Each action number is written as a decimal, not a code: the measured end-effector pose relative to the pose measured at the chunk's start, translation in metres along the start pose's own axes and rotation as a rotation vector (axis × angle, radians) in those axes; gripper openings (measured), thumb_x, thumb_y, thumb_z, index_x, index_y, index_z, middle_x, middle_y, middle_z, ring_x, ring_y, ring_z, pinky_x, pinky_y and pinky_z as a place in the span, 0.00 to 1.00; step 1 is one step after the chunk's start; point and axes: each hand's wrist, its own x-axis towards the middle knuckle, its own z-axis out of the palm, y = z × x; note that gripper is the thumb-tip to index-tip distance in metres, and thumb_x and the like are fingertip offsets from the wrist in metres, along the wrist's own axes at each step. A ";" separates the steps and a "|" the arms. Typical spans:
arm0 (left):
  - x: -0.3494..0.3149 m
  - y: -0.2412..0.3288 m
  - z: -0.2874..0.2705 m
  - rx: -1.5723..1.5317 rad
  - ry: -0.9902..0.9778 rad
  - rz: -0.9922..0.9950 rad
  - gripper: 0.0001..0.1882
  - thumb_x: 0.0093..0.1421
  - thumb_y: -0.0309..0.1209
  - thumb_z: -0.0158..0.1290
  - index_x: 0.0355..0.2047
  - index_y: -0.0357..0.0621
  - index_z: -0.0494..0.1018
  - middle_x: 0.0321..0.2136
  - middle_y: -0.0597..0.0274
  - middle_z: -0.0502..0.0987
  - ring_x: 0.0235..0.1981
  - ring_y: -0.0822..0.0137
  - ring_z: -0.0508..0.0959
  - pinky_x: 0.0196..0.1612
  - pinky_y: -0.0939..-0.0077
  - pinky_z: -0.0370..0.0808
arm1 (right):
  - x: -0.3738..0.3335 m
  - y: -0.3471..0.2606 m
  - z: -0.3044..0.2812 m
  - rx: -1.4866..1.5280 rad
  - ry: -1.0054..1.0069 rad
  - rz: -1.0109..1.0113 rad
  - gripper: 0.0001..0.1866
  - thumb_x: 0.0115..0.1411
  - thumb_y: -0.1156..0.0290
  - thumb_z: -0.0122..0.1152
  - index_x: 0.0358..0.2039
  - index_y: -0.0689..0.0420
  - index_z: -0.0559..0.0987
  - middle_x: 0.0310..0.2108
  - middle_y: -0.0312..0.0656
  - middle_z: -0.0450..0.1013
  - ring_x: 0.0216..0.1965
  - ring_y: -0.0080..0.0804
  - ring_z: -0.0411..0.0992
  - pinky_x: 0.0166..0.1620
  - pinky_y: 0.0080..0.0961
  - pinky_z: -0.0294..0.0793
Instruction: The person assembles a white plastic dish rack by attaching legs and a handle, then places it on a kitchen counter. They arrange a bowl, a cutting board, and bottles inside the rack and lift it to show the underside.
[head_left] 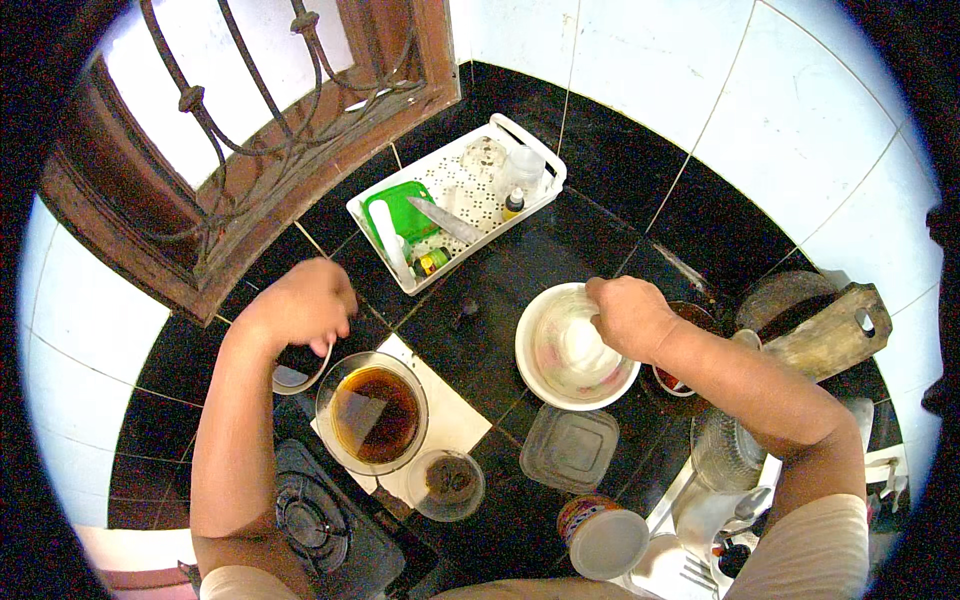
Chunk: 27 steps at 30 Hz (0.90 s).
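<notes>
My left hand (308,302) is closed, fingers curled down, above a dark round pan (298,376) with a pale rim; its fingertips meet that rim, and I cannot make out what they hold. To the right, my right hand (632,318) grips the upper right rim of a white bowl (530,385). Something pale and shiny lies inside the bowl, too blurred to name. Between the hands, a clear glass bowl (420,440) of dark brown liquid stands on a white tile (455,418). Beside it is a small clear bowl (447,484) with dark contents.
A white perforated tray (480,237) at the back holds a knife, a green board and small bottles. A black stove (315,520) sits at lower left. Nearer me are a clear square container (570,448) and a lidded jar (606,540). A wooden board (825,335) leans at right.
</notes>
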 end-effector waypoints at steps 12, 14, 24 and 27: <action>0.132 -0.002 0.058 -1.189 0.101 -0.207 0.32 0.58 0.44 0.51 0.59 0.43 0.58 0.54 0.36 0.59 0.51 0.41 0.67 0.53 0.47 0.69 | 0.001 -0.010 0.003 -0.068 0.040 -0.080 0.15 0.48 0.67 0.64 0.34 0.62 0.75 0.34 0.53 0.74 0.37 0.51 0.75 0.42 0.42 0.74; 0.138 0.004 0.057 -1.179 0.128 -0.301 0.33 0.56 0.45 0.53 0.58 0.45 0.60 0.54 0.38 0.59 0.50 0.43 0.68 0.54 0.48 0.67 | -0.002 -0.010 -0.003 -0.005 0.034 -0.098 0.15 0.48 0.67 0.64 0.35 0.62 0.76 0.33 0.54 0.74 0.38 0.51 0.75 0.43 0.42 0.74; 0.157 -0.005 0.075 -1.143 0.078 -0.125 0.24 0.53 0.42 0.55 0.48 0.47 0.69 0.48 0.55 0.68 0.43 0.57 0.71 0.48 0.57 0.67 | 0.013 -0.011 -0.023 -0.036 -0.144 -0.040 0.13 0.53 0.64 0.60 0.30 0.63 0.80 0.31 0.55 0.75 0.38 0.50 0.75 0.44 0.39 0.74; 0.166 -0.002 0.082 -1.094 0.161 -0.130 0.16 0.52 0.35 0.53 0.42 0.46 0.72 0.41 0.57 0.72 0.41 0.61 0.71 0.46 0.59 0.68 | 0.012 -0.021 -0.015 -0.070 -0.164 -0.037 0.13 0.53 0.65 0.60 0.30 0.63 0.80 0.33 0.56 0.74 0.39 0.50 0.74 0.44 0.39 0.74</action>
